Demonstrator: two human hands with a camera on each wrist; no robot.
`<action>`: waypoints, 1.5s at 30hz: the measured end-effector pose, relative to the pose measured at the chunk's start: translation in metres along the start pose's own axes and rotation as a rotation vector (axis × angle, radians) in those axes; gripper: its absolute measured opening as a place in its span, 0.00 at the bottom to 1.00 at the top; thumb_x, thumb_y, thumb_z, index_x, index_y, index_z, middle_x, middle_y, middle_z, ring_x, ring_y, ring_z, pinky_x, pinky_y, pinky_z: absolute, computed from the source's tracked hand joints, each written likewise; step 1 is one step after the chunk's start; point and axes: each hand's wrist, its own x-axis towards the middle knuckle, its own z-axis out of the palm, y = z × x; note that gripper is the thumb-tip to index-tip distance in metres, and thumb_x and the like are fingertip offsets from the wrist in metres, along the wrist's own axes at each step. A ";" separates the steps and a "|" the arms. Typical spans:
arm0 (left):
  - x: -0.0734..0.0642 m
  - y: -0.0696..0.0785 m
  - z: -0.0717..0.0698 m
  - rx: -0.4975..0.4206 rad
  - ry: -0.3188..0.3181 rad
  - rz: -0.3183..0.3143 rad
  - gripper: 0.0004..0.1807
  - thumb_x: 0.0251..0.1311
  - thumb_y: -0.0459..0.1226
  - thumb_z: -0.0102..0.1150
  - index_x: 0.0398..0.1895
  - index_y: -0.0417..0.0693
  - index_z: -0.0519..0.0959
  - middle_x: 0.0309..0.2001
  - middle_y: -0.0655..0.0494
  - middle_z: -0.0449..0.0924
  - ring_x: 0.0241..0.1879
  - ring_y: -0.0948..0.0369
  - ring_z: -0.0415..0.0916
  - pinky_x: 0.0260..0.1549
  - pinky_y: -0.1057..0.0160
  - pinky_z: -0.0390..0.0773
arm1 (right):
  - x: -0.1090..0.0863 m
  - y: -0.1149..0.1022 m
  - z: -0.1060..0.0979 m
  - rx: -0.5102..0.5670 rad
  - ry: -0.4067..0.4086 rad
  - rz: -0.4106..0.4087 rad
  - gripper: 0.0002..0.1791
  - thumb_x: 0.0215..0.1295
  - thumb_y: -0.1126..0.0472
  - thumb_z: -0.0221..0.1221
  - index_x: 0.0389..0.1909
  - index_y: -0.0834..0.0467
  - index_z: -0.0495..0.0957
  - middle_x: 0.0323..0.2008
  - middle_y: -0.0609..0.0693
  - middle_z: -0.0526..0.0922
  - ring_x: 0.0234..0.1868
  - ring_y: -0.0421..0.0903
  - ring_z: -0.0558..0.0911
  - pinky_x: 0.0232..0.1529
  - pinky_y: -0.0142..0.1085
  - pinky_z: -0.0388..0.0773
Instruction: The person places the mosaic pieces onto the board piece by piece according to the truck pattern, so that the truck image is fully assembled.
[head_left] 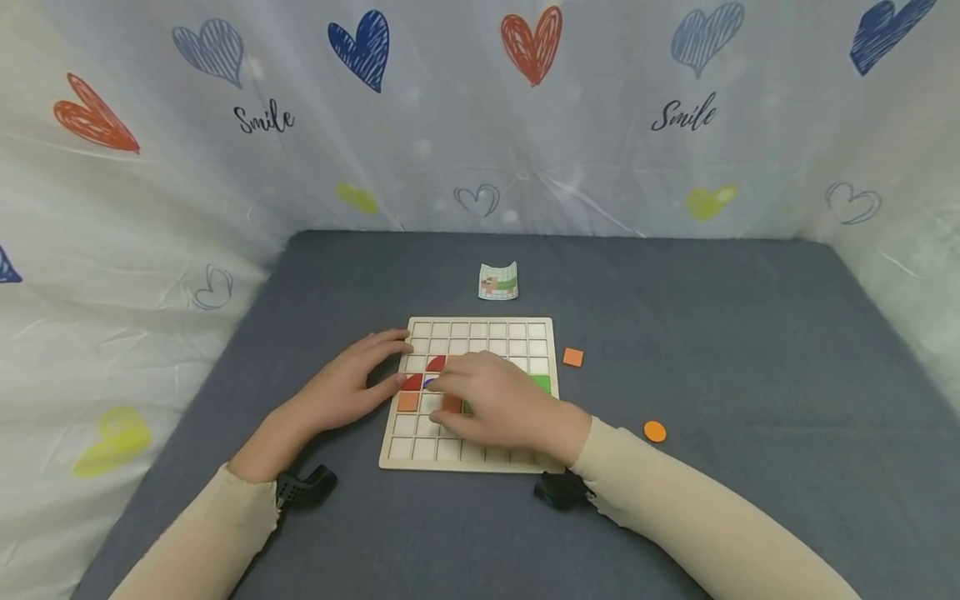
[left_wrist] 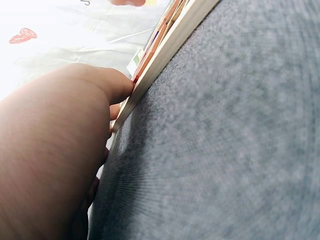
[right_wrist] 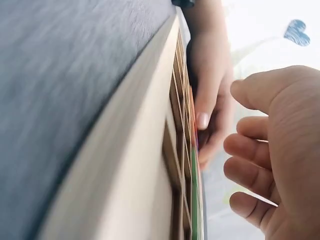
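Note:
A wooden grid board (head_left: 401, 450) lies on the grey table, with coloured tiles in some of its squares. Red tiles (head_left: 412, 382), an orange square tile (head_left: 407, 402), a bit of blue (head_left: 429, 384) and a green tile (head_left: 542, 383) show around the right hand. Along the board's left edge, my left hand (head_left: 341, 387) rests its thumb (left_wrist: 122, 86) and fingertips. My right hand (head_left: 506, 404) hovers over the middle of the board, covering several squares. In the right wrist view its fingers (right_wrist: 250, 172) are loosely bent, the thumb stands apart, and nothing shows between them.
Right of the board lie a loose orange square tile (head_left: 573, 357) and, nearer me, an orange round piece (head_left: 655, 431). Behind the board sits a small curled pattern card (head_left: 498, 282). A white curtain (head_left: 450, 125) printed with hearts hangs around the table.

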 end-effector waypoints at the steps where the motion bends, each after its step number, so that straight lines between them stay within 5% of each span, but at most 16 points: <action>1: 0.000 0.000 0.000 0.000 -0.001 -0.002 0.29 0.82 0.54 0.60 0.78 0.53 0.75 0.84 0.53 0.63 0.84 0.47 0.56 0.83 0.37 0.52 | -0.002 0.002 -0.002 -0.001 0.007 0.009 0.13 0.74 0.53 0.71 0.52 0.57 0.90 0.46 0.46 0.88 0.46 0.44 0.85 0.54 0.41 0.84; 13: 0.000 -0.001 0.002 0.013 -0.010 -0.022 0.31 0.81 0.56 0.59 0.79 0.53 0.74 0.84 0.52 0.62 0.84 0.46 0.55 0.81 0.35 0.55 | -0.037 0.028 -0.027 0.021 0.018 0.154 0.16 0.75 0.52 0.71 0.55 0.58 0.89 0.46 0.46 0.90 0.47 0.45 0.87 0.60 0.45 0.83; 23: 0.001 -0.001 0.003 0.013 -0.012 -0.022 0.31 0.81 0.57 0.59 0.78 0.55 0.74 0.84 0.54 0.61 0.85 0.47 0.55 0.82 0.36 0.54 | -0.077 0.058 -0.064 -0.044 0.110 0.257 0.18 0.74 0.55 0.73 0.57 0.61 0.88 0.49 0.55 0.89 0.46 0.51 0.86 0.61 0.54 0.81; 30: 0.000 -0.001 0.002 0.020 -0.013 -0.026 0.30 0.81 0.56 0.60 0.79 0.56 0.74 0.84 0.54 0.61 0.85 0.47 0.55 0.82 0.37 0.53 | -0.108 0.076 -0.082 -0.084 0.121 0.384 0.19 0.73 0.56 0.73 0.58 0.61 0.88 0.51 0.54 0.89 0.45 0.52 0.86 0.51 0.51 0.82; 45: 0.000 -0.001 0.001 0.018 -0.010 -0.018 0.30 0.81 0.56 0.59 0.79 0.56 0.74 0.85 0.54 0.61 0.85 0.46 0.54 0.81 0.34 0.54 | -0.132 0.088 -0.084 -0.118 0.000 0.543 0.26 0.74 0.50 0.72 0.63 0.63 0.85 0.57 0.57 0.86 0.58 0.57 0.84 0.59 0.57 0.82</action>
